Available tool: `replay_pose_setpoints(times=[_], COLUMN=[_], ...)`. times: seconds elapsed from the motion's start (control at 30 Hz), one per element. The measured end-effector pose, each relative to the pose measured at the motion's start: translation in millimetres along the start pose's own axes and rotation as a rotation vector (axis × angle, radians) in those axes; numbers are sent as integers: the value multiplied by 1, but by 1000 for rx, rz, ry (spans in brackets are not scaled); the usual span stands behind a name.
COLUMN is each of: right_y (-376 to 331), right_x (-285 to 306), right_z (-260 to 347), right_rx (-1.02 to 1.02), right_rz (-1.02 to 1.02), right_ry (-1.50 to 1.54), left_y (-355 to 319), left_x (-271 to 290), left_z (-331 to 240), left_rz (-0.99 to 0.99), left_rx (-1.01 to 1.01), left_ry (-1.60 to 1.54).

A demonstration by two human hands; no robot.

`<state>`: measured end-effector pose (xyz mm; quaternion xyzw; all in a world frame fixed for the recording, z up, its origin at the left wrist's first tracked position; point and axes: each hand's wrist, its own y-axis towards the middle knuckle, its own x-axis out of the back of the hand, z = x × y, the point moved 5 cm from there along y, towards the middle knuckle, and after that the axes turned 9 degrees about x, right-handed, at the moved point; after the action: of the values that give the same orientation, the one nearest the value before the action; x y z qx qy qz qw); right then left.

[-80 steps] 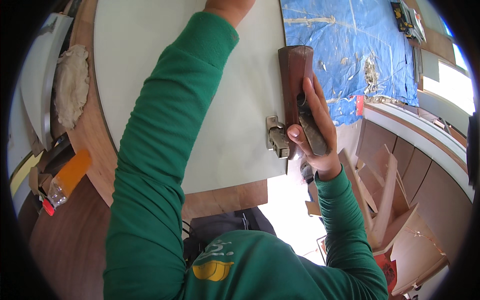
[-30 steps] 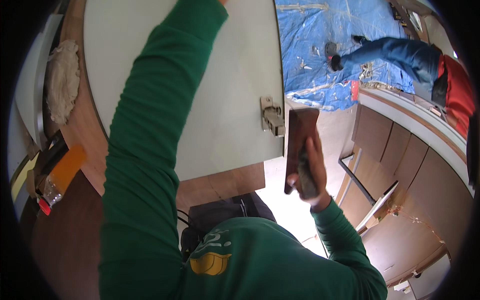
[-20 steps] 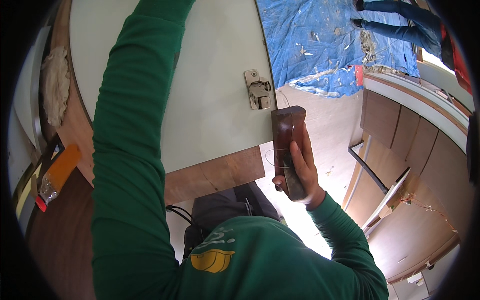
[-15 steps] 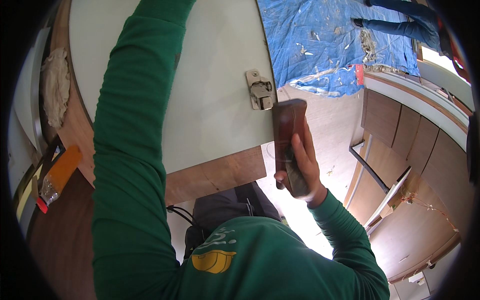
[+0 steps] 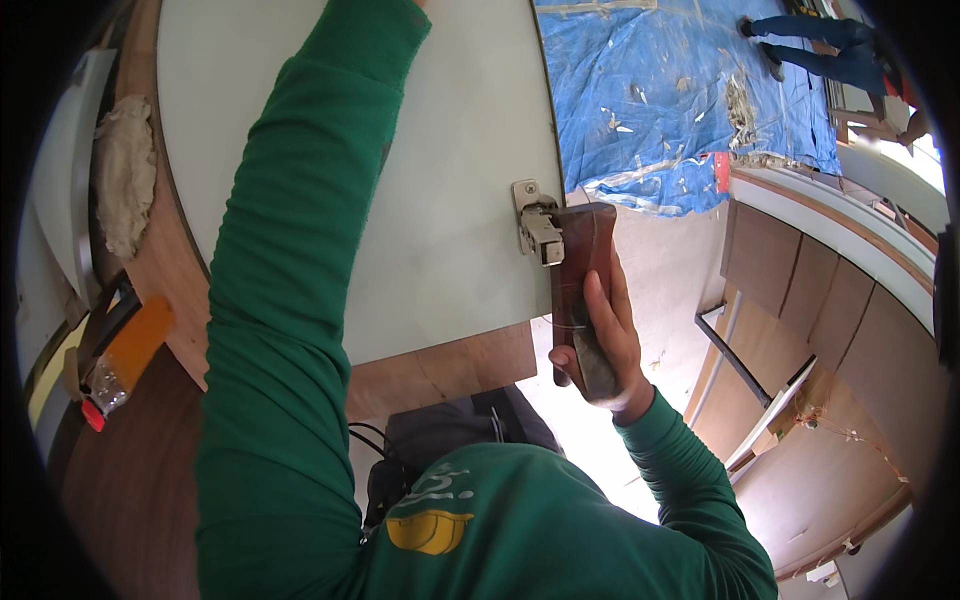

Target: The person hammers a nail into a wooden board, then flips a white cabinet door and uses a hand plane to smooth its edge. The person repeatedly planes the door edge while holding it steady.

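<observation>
A white cabinet door panel (image 5: 450, 200) lies before me, with a metal concealed hinge (image 5: 540, 224) fixed near its right edge. My right hand (image 5: 615, 335) is closed round a dark brown wooden tool that looks like a hand plane (image 5: 578, 250). The tool lies along the panel's right edge, its far end beside the hinge arm. Whether it touches the hinge I cannot tell. My left arm (image 5: 290, 230) stretches across the panel to the top of the picture; only a sliver of wrist shows there, and the hand itself is cut off.
Under the panel, a wooden board (image 5: 445, 370) sticks out on the near side. At left are a crumpled pale cloth (image 5: 125, 180) and an orange bottle with a red cap (image 5: 125, 350). A blue tarp (image 5: 660, 90) covers the far floor, where another person (image 5: 830, 50) stands. Brown cabinets (image 5: 800, 270) line the right.
The hand plane has slid away from me along the panel's edge and now overlaps the hinge's length. The hinge arm sits at a different angle. The view has shifted slightly; the other person's legs have moved.
</observation>
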<state>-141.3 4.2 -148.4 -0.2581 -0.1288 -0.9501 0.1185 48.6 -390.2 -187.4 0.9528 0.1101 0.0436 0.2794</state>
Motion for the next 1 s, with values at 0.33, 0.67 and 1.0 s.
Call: replay_pose_setpoints(times=[0.33,0.67,1.0], right_y=[69,118,160], right_x=[7,21,23], right_z=[-25,-38,-42], right_rx=[71,85,68], right_rz=[-2,41,-7], right_ry=[58,131,62], left_y=[-3,-5,-7], left_x=[2,-1,-1], left_z=[-13,-16,-22], left_rz=[-28,-56,-33], left_rx=[-62,8,25], left_ry=[86,49,31])
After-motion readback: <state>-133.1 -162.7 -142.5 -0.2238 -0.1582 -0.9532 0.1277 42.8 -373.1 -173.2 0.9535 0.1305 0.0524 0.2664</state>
